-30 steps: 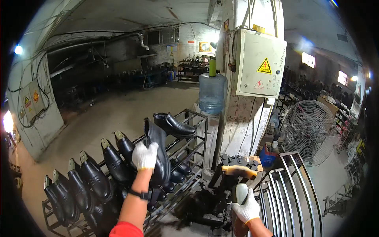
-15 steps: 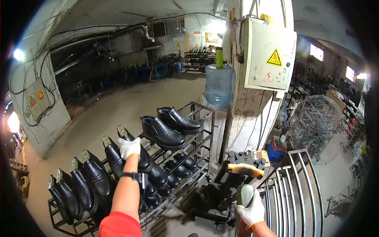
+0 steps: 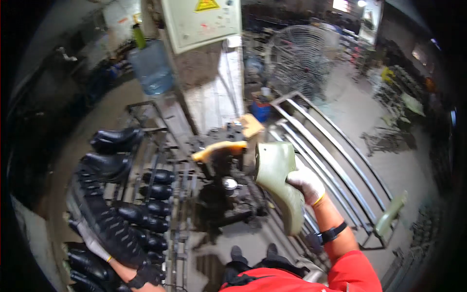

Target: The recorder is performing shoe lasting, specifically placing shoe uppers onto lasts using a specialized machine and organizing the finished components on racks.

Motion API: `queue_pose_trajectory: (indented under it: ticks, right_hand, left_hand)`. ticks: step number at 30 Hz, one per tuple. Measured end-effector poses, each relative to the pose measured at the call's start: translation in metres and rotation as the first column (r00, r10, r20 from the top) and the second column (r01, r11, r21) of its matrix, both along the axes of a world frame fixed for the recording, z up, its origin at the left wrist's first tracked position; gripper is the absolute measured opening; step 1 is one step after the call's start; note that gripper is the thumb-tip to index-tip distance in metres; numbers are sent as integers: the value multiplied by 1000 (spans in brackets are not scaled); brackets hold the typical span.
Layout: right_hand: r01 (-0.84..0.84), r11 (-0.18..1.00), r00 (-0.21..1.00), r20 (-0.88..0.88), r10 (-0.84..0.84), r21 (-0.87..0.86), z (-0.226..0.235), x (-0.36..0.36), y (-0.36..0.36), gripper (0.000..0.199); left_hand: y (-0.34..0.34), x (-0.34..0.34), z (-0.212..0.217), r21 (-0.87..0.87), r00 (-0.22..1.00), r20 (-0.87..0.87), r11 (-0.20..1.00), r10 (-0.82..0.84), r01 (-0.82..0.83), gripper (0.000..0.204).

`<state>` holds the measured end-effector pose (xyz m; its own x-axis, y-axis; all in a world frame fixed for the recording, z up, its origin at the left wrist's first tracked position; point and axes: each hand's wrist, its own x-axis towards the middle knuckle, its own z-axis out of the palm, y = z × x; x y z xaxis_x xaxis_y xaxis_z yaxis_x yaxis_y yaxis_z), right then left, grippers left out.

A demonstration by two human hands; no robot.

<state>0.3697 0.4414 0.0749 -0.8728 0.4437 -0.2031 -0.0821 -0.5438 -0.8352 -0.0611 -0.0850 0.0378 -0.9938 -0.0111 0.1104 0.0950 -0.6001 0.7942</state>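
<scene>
Two gloved hands: right hand [image 3: 305, 182] fingers wrapped around green shoe last [image 3: 278, 182].

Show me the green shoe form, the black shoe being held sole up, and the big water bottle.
green shoe form [image 3: 277, 182], head view, on its broad side.
black shoe [image 3: 109, 226], head view, on its treaded sole.
water bottle [image 3: 150, 68], head view, on its blue body.

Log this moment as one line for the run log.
left hand: holds black shoe, sole up, by shoe rack | right hand: grips green shoe last beside machine
</scene>
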Motion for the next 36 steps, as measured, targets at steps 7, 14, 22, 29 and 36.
queue_pose_trajectory:
  ticks: [7, 14, 22, 29, 36]
  right_hand:
    - [294, 874, 956, 145, -257, -387, -122, 148, -63, 63]
    - [774, 378, 419, -36, -907, -508, -80, 276, -6, 51]
    - [924, 346, 356, 34, -934, -162, -174, 318, -5, 52]
    - [416, 862, 906, 215, -365, -291, -91, 116, -46, 56]
    - [144, 753, 943, 141, -301, 642, -59, -34, -43, 105]
  left_hand:
    - [156, 68, -148, 36, 774, 152, 786, -615, 617, 38]
    - [288, 232, -102, 3, 478, 150, 484, -865, 875, 28]
    - [362, 362, -7, -109, 368, 335, 353, -867, 929, 20]
    - [363, 414, -81, -432, 631, 284, 491, -722, 757, 15]
    - [275, 360, -152, -888, 697, -169, 414, -697, 198, 28]
